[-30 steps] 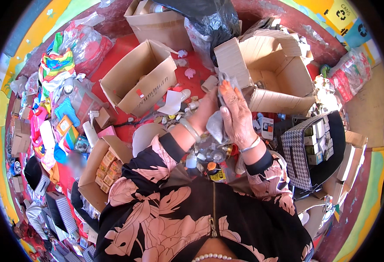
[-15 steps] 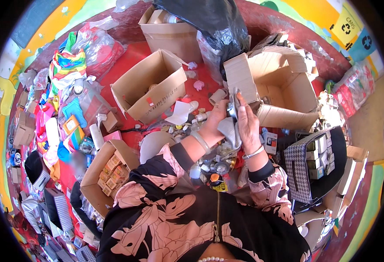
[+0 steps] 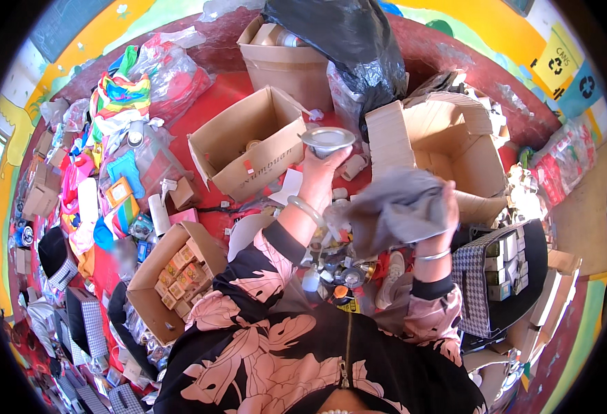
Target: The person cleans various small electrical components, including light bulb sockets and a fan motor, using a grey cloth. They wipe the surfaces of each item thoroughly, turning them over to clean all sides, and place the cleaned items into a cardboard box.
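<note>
My left hand (image 3: pixel 325 165) grips a round silver-rimmed fitting (image 3: pixel 327 138), which looks like a recessed downlight, with its pale face turned up. It is held in front of the tall cardboard box (image 3: pixel 251 165) with its flaps open. From my right hand (image 3: pixel 448 215) a grey cloth (image 3: pixel 394 210) hangs spread out toward the left, apart from the fitting. The fingers of that hand are partly behind the cloth. Below both hands lies a heap of small lamp parts and bulbs (image 3: pixel 348 274), partly covered by the cloth and my forearms.
Another opened carton (image 3: pixel 455 141) stands to the right. A checked fabric bin (image 3: pixel 500 265) holds several small boxes. At left, a carton (image 3: pixel 153 265) contains small orange boxes. Behind are a black plastic bag (image 3: pixel 348 48) and a filled box (image 3: pixel 286 69). Clothes and bags (image 3: pixel 120 96) crowd the far left.
My hands were together with the fitting and the cloth between them. Now they are apart: the left has lifted the fitting up and left, the right has drawn the cloth away rightward.
</note>
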`<state>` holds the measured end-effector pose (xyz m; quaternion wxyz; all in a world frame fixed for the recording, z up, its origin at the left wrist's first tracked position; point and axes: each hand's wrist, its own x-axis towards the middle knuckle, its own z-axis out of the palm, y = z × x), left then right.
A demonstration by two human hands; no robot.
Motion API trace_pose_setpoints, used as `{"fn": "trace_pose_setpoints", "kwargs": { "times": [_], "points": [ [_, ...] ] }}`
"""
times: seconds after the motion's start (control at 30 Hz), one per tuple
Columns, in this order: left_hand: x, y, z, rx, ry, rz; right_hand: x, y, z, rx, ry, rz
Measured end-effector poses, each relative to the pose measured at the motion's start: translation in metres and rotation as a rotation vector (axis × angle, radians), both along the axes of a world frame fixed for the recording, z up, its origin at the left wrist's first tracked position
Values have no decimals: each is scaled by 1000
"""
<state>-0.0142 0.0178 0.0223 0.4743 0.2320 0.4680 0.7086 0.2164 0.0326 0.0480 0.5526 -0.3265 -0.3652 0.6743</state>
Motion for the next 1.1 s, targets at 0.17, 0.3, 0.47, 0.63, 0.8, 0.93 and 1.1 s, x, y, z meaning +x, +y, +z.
{"fn": "trace_pose_setpoints", "kwargs": {
  "times": [0.17, 0.3, 0.47, 0.63, 0.8, 0.93, 1.1],
  "points": [
    [-13, -3, 6, 107, -284, -67, 71, 50, -36, -172, 411, 114],
    [-30, -1, 8, 260, -612, -105, 92, 60, -46, -111, 560, -47],
    [-36, -1, 9, 420, -762, -261, 59, 49, -34, -221, 532, 112],
    [-21, 3, 3, 443, -819, -290, 18, 36, -31, -209, 663, 483],
    [15, 4, 9, 373, -659, -228, -43, 9, -2, -267, 514, 201],
    [48, -5, 8, 370, -338, -299, -97, -12, -10, 307, -354, -16],
    [50, -7, -5, 301, -211, -268, -99, -19, -10, 558, -779, -197]
  ]
}}
